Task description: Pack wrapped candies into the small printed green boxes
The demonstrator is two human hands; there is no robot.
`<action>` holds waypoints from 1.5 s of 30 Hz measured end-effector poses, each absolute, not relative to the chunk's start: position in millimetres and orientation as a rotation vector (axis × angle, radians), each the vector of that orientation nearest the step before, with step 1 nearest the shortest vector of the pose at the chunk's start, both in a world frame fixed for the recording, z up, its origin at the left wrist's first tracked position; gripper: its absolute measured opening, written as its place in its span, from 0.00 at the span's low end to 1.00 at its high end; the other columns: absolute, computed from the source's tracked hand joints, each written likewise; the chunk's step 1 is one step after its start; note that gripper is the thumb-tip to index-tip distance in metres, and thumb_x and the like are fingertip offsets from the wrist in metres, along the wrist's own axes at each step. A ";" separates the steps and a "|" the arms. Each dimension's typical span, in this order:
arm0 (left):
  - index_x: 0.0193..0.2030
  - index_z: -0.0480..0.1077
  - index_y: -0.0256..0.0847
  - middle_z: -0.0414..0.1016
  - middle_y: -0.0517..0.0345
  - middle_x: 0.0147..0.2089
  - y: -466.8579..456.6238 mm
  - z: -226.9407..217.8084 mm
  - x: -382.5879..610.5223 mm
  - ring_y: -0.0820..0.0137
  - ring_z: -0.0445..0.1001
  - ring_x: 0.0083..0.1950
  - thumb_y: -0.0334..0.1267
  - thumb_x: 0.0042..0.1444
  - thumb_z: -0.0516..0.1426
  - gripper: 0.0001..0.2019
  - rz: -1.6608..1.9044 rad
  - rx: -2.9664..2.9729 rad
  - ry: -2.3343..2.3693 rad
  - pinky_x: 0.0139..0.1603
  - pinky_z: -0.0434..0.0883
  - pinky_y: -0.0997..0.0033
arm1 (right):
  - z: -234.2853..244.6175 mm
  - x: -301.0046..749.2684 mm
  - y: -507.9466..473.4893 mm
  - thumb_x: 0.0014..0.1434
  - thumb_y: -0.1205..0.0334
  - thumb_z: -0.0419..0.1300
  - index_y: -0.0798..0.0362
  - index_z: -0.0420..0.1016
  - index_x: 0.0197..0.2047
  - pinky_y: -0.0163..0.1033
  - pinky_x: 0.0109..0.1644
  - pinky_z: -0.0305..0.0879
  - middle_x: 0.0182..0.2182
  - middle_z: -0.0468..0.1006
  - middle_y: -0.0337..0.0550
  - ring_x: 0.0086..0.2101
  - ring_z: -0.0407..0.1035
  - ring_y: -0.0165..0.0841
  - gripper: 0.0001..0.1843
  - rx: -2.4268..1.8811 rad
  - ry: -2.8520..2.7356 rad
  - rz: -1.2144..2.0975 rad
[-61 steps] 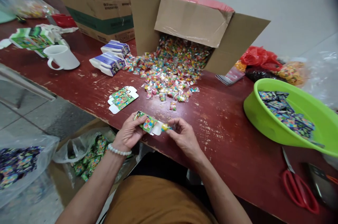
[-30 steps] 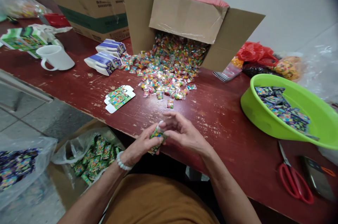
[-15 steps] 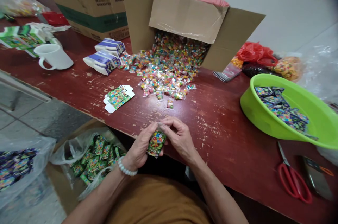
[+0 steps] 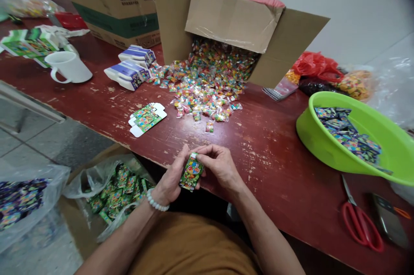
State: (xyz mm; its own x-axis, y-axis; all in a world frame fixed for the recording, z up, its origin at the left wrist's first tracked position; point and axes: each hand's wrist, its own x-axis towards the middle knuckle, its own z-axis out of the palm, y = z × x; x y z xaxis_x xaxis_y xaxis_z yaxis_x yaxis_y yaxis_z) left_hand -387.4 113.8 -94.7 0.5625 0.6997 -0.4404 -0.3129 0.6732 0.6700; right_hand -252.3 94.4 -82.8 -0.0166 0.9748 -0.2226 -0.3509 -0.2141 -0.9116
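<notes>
A small green printed candy box (image 4: 191,173) is held between my two hands over the table's front edge. My left hand (image 4: 173,180) is closed around its left side and underside, with the thumb raised along the edge. At the box's upper end, the thumb and fingers of my right hand (image 4: 219,166) pinch the top, where a bit of white flap shows. Beyond my hands lie one wrapped candy packet (image 4: 209,127) and a flat unfolded green carton (image 4: 148,118). A heap of wrapped candies (image 4: 207,93) spills from an open cardboard box (image 4: 226,16).
At right stands a green basin (image 4: 307,137) with dark packets; red-handled scissors (image 4: 362,225) and a phone (image 4: 388,219) lie before it. A white mug (image 4: 73,67) and stacked purple cartons (image 4: 126,74) are at left. Below, a plastic bag (image 4: 89,188) holds green boxes.
My left thumb has lifted off the top of the box and now points up. My right hand keeps its pinch at the upper end. The view has shifted slightly.
</notes>
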 end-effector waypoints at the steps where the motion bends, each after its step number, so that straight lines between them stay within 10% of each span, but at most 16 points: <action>1: 0.59 0.70 0.40 0.77 0.51 0.30 113.9 -96.0 -388.2 0.70 0.70 0.19 0.61 0.58 0.53 0.31 0.636 0.584 0.763 0.18 0.70 0.73 | -82.7 -252.8 94.1 0.49 0.57 0.69 0.54 0.72 0.28 0.34 0.16 0.64 0.38 0.80 0.43 0.16 0.61 0.23 0.12 -1.122 -0.826 1.467; 9: 0.49 0.77 0.37 0.79 0.50 0.43 117.4 -95.4 -393.1 0.65 0.78 0.35 0.43 0.56 0.61 0.17 0.720 0.509 0.779 0.28 0.74 0.74 | -88.0 -255.0 78.4 0.57 0.59 0.62 0.50 0.75 0.37 0.42 0.40 0.71 0.40 0.76 0.45 0.36 0.71 0.35 0.05 -1.285 -1.443 0.943; 14: 0.42 0.77 0.37 0.78 0.56 0.32 119.6 -97.5 -389.0 0.71 0.75 0.27 0.41 0.56 0.61 0.11 0.751 0.275 0.784 0.28 0.73 0.73 | -97.7 -258.3 70.2 0.44 0.60 0.71 0.48 0.62 0.58 0.53 0.56 0.63 0.56 0.66 0.53 0.55 0.62 0.47 0.39 -1.290 -1.845 0.680; 23: 0.41 0.73 0.36 0.77 0.53 0.37 100.6 -112.3 -394.1 0.67 0.76 0.39 0.53 0.55 0.61 0.20 0.944 0.354 0.731 0.42 0.71 0.72 | -112.0 -272.9 76.8 0.41 0.67 0.65 0.50 0.60 0.56 0.55 0.54 0.63 0.51 0.68 0.53 0.51 0.64 0.49 0.37 -1.369 -2.026 0.501; 29: 0.53 0.69 0.43 0.72 0.60 0.29 95.8 -103.5 -468.8 0.70 0.69 0.26 0.52 0.54 0.61 0.23 0.897 0.767 1.102 0.26 0.65 0.74 | -119.3 -279.0 82.7 0.43 0.49 0.72 0.50 0.43 0.67 0.57 0.59 0.62 0.61 0.56 0.58 0.59 0.58 0.50 0.57 -1.211 -1.975 0.853; 33: 0.41 0.76 0.41 0.73 0.57 0.34 111.0 -97.9 -561.8 0.68 0.70 0.36 0.41 0.42 0.69 0.17 0.935 1.333 1.719 0.36 0.65 0.75 | -137.4 -261.3 92.3 0.55 0.52 0.64 0.51 0.55 0.63 0.50 0.47 0.71 0.56 0.63 0.56 0.46 0.68 0.42 0.37 -1.383 -1.802 0.760; 45: 0.64 0.64 0.43 0.67 0.45 0.57 250.0 -109.9 -507.1 0.52 0.64 0.53 0.53 0.58 0.56 0.29 0.386 2.244 2.147 0.49 0.64 0.58 | -149.8 -258.3 95.1 0.63 0.66 0.56 0.50 0.73 0.43 0.43 0.46 0.68 0.39 0.77 0.45 0.41 0.70 0.37 0.07 -1.292 -1.940 0.497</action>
State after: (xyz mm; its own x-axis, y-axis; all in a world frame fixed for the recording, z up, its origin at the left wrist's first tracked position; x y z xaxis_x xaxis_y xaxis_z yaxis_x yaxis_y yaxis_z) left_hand -507.1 250.0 -109.9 0.0284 0.9853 0.1686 0.9823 -0.0588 0.1781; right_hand -258.3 95.1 -149.8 -0.2191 0.9050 0.3647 0.6182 0.4179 -0.6657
